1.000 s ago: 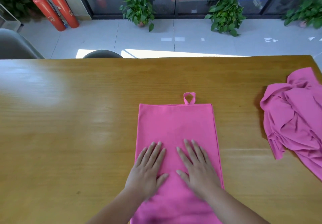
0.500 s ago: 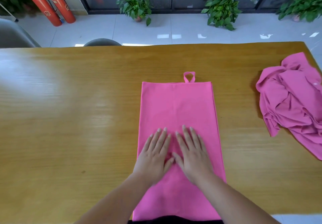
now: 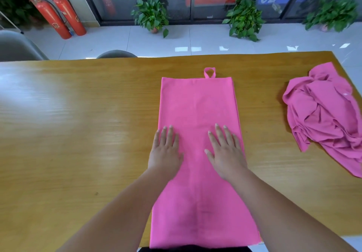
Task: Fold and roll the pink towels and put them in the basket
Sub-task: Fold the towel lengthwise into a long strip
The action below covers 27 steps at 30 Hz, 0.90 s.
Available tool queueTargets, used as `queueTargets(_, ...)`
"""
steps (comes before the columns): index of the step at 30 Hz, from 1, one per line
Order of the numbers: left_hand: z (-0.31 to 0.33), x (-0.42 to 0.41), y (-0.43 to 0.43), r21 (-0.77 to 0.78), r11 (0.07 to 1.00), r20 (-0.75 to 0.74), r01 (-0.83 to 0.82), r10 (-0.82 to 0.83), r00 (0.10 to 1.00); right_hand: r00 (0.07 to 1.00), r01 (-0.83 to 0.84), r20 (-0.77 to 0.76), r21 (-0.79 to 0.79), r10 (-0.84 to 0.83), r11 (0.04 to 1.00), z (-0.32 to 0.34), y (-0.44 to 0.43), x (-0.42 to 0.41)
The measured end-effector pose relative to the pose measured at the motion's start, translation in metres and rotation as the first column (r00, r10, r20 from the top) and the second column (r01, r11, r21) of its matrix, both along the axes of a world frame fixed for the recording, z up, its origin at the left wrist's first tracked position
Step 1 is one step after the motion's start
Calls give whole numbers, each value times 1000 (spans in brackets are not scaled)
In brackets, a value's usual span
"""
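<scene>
A pink towel [image 3: 197, 103] lies folded into a long strip on the wooden table [image 3: 78, 124], its hanging loop at the far end and its near end at the table's front edge. My left hand [image 3: 166, 150] presses flat on the strip's left edge, fingers straight. My right hand [image 3: 225, 152] presses flat near the right edge, fingers spread. A second pink towel [image 3: 325, 114] lies crumpled in a heap at the table's right side. No basket is in view.
Two chair backs [image 3: 17, 46] show behind the table's far left edge. On the floor beyond stand two red fire extinguishers [image 3: 64, 14] and several potted plants [image 3: 152, 14] along a glass wall.
My two hands were side by side at the strip's middle; they have slid apart to its left and right edges. The towel has not shifted on the table.
</scene>
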<state>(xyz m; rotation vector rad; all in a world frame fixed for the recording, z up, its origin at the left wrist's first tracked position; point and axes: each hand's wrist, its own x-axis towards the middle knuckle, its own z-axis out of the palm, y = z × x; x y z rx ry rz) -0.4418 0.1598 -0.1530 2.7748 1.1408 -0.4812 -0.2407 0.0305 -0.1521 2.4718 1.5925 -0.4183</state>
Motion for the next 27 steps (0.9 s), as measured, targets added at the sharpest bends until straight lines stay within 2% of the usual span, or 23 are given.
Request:
queueTargets(2, -2, 0, -21, -36, 999, 93, 6, -3, 996, 999, -10, -44, 40, 11, 999, -3, -9, -27)
queueTargets(4, -12, -28, -49, -89, 992, 164, 91, -76, 983, 996, -55, -59, 73, 59, 996, -10, -45, -50)
queueTargets(6, -19, -67, -67, -90, 987, 194, 133, -113, 974, 997, -16, -70, 83, 22, 996, -15, -89, -57)
queueTargets(8, -22, -92, -69, -73, 993, 208, 96, -79, 975, 997, 43, -73, 80, -37, 996, -15, -115, -49)
queueTargets(11, -23, -88, -58, -74, 993, 154, 91, -79, 985, 999, 15, -53, 32, -13, 999, -16, -109, -34)
queueTargets(18, -5, -15, 17, -32, 999, -42, 10, -11, 999, 998, 50, -31, -38, -51, 998, -7, -10, 11)
queueTargets(19, -1, -6, 16, -32, 999, -30, 8, -9, 999, 998, 52, -39, -26, -53, 998, -4, -1, 6)
queueTargets(22, 3, -3, -18, -94, 993, 125, 69, -57, 991, 996, -12, -89, 42, 16, 999, -5, -9, -31)
queueTargets(25, -14, -54, -70, -106, 984, 207, 140, -116, 972, 995, -59, -76, 66, 64, 996, -17, -69, -61)
queueTargets(27, -22, -92, -86, -89, 992, 234, 90, -67, 970, 997, -6, -72, 91, 13, 996, -20, -109, -61)
